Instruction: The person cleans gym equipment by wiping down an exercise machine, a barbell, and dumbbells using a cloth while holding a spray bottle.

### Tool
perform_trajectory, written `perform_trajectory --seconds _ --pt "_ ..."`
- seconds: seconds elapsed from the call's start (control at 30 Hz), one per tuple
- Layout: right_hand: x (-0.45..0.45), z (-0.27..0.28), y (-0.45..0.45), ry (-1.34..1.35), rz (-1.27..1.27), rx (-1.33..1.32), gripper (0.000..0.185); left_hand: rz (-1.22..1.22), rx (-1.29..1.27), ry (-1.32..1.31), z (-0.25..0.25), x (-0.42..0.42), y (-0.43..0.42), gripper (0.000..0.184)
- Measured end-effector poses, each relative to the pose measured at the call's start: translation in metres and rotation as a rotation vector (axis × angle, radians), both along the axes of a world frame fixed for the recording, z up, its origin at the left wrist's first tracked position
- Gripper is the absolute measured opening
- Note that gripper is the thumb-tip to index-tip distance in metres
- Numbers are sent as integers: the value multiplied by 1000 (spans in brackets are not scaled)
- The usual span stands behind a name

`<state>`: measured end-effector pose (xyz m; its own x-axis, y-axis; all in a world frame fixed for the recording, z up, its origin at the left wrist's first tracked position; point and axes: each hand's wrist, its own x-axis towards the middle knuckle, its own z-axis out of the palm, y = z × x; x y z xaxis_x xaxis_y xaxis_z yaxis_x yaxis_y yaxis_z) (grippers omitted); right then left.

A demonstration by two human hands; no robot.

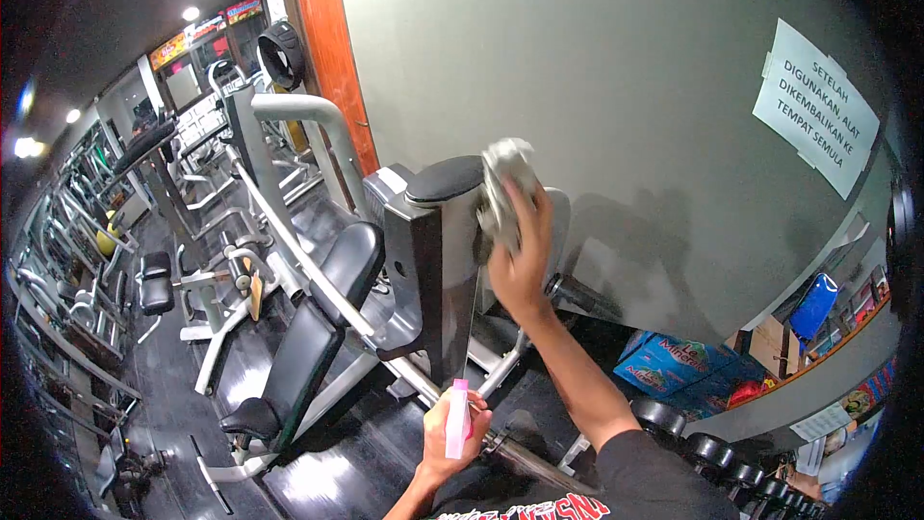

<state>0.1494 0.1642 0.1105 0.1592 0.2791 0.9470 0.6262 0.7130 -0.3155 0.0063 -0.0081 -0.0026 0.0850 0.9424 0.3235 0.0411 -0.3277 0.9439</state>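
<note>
Right hand (521, 255) grasps the cloth (507, 173), fingers laid over its near side; left hand (439, 438) is wrapped round the pink bottle (457, 427); from my remote view the cloth sits up beside the top of the post (456, 265), contact unclear; the bottle is lower, near upright, well apart from the cloth; I judge the cloth light, soft and limp, best held bunched under the fingers; bottle likely light, smooth, slippery if wet, best taken round its body; its fill I cannot tell.
</note>
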Motion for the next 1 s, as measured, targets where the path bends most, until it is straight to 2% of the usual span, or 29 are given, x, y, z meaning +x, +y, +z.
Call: perform_trajectory --seconds 0.07,0.13,0.3,0.37,0.47,0.5,0.57,0.6,0.67,0.73,0.8,0.87,0.9,1.0 --pt "-9 7 8 59 35 -48 66 1 -24 -26 0 -1 0 22" --pt "-18 1 9 116 68 -93 67 32 120 126 6 -2 1 23" --pt "-23 -117 -21 -11 -118 -242 70 1 65 56 4 0 2 23" --pt "-17 -144 -32 -54 68 -280 64 -15 28 55 1 -1 3 24" --pt "4 -135 -27 68 166 -275 56 -24 11 34 -4 -2 2 26" --pt "1 -123 -23 223 195 -169 52 -24 12 39 -3 -3 1 26" --pt "4 -79 -8 266 56 -14 57 -17 16 33 0 -3 1 27" --pt "4 -50 -4 267 58 -15 57 -16 15 34 1 -2 1 27" --pt "-1 -5 0 86 100 -101 62 -25 3 -1 3 -2 0 27" --pt "-18 -11 1 141 63 -119 67 -21 8 23 1 -2 0 26" --pt "-19 -40 3 100 14 -77 69 -19 19 44 0 -2 3 26" --pt "-17 -69 -11 -20 -6 -147 68 -46 99 91 3 -3 7 25" --pt "-15 -87 -19 -21 -12 -149 68 -59 35 76 7 -2 7 24" --pt "-6 -119 -39 -168 28 -273 62 -104 67 49 16 4 19 23"
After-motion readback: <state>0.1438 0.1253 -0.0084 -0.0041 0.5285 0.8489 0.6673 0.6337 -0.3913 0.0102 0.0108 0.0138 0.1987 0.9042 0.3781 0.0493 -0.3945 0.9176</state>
